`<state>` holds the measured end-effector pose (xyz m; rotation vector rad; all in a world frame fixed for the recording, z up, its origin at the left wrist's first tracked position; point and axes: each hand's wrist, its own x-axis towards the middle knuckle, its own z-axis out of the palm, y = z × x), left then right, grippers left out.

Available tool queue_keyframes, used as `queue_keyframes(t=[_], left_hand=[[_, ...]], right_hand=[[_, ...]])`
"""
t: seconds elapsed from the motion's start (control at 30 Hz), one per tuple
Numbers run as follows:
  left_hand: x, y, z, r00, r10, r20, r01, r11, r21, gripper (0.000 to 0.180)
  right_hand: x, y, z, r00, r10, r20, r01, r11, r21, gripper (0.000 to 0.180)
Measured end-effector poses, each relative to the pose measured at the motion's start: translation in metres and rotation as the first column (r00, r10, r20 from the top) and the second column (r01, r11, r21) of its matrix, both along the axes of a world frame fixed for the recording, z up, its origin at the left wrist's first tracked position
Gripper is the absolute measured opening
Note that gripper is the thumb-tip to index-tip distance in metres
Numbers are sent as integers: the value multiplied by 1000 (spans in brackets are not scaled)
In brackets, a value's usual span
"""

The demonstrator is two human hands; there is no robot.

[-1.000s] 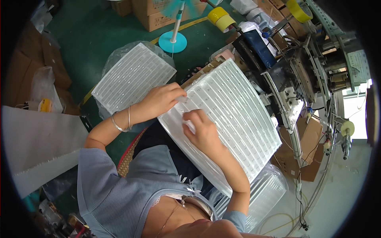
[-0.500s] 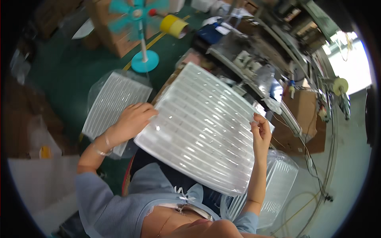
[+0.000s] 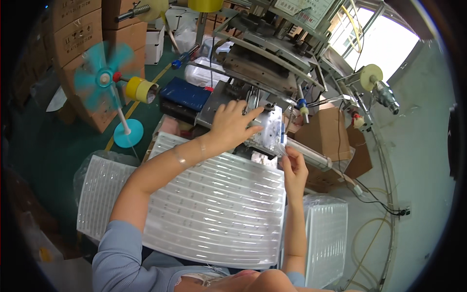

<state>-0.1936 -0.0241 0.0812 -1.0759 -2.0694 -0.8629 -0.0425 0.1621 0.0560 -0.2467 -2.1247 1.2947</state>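
My left hand [image 3: 232, 125] reaches over the machine's metal bed [image 3: 268, 127], fingers spread and holding nothing. Whether its fingertips touch the metal I cannot tell. Near the right end of that bed, my right hand [image 3: 295, 170] is closed in a pinch, with a small clear piece [image 3: 280, 149] at its fingertips; its exact kind is too small to make out. A large white ribbed tray [image 3: 214, 209] lies across in front of me, beneath my left forearm. Small parts show in rows on it.
The machine's metal frame [image 3: 262, 63] rises ahead. Other ribbed trays in clear film stand at left [image 3: 104, 197] and right [image 3: 327, 238]. A turquoise fan [image 3: 104, 78] stands on the green floor at left, before stacked cartons [image 3: 80, 36]. An open cardboard box [image 3: 323, 136] sits right of the machine.
Both hands have left the large tray's edges. My left hand has moved forward and right over the machine bed, and my right hand to the bed's right end. The view has shifted toward the machine.
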Motion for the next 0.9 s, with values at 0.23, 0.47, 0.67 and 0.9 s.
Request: queue_keyframes(t=[0.23, 0.47, 0.67, 0.9], left_hand=[[-24, 24, 4, 953, 24, -302, -44, 997, -60, 22], [39, -99, -5, 964, -187, 190, 204, 976, -77, 24], [79, -222, -58, 443, -357, 822, -10, 915, 403, 33], [183, -269, -69, 712, 26, 702, -57, 998, 22, 28]], right_hand=[[-72, -21, 27, 969, -81, -232, 164, 917, 364, 21], [-139, -36, 28, 966, -104, -235, 249, 604, 757, 14], [-136, -29, 18, 996, -80, -49, 93, 816, 571, 35], [-43, -65, -15, 995, 93, 40, -101, 892, 440, 31]])
